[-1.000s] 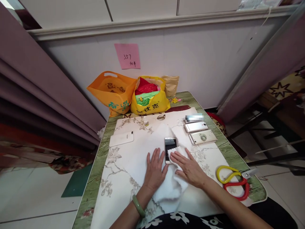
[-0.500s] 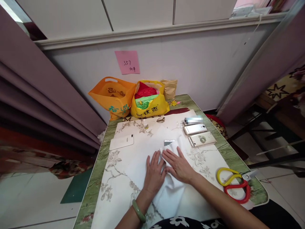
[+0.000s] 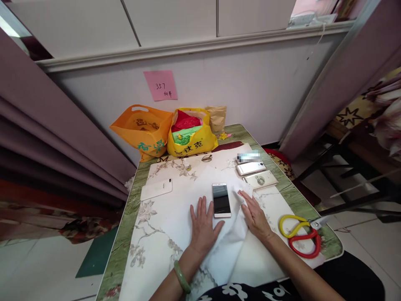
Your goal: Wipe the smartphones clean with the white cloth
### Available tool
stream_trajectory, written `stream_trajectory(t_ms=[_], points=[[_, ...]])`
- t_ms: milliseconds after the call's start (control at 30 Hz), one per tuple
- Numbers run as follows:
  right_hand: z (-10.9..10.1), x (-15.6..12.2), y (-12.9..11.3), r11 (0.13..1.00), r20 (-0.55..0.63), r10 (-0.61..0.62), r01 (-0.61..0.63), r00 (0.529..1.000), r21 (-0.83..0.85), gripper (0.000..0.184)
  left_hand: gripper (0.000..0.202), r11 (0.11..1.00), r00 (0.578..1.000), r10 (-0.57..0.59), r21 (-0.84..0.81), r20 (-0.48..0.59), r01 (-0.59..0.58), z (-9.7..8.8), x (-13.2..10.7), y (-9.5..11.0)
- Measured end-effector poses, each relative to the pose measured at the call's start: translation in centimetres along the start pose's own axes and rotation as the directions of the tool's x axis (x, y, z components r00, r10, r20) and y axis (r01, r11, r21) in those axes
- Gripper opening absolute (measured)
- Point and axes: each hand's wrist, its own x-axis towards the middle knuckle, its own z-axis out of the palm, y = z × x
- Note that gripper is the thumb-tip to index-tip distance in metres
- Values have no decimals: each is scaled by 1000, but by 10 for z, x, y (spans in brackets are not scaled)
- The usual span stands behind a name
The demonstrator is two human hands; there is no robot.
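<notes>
- Both hands lie flat, fingers spread: left hand (image 3: pixel 203 228) beside phone (image 3: pixel 221 200), right hand (image 3: pixel 255 215) on white cloth (image 3: pixel 228 251).
- Best: steady phone with left, wipe screen lightly.

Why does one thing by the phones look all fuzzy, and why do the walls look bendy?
Head view: the patch beside the far gold phone is smeared into blocky blur, only there; the dark-screened phone on the white cloth is sharp. Head view: the wide lens bows the wall ledge and curtain outward.
</notes>
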Motion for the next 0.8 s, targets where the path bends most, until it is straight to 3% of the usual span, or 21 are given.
stream_trajectory(t_ms=[133,333,600,700,800], points=[[0,0,2,1000,-49,-3,4,999,24,47,82,996,996,-87,-13,-18,86,6,12,23],[2,0,4,999,-96,-50,49,994,-16,47,78,981,981,-189,-59,-35,186,16,25,37],[4,-1,6,998,-138,-42,36,990,-42,47,77,975,986,-87,-189,141,113,10,15,10],[1,1,2,994,-124,-54,42,991,-96,49,76,975,992,-69,-202,104,89,6,3,-3],[0,9,-12,981,-47,-96,86,994,-174,49,70,976,991,-129,-172,30,132,5,-4,-11]])
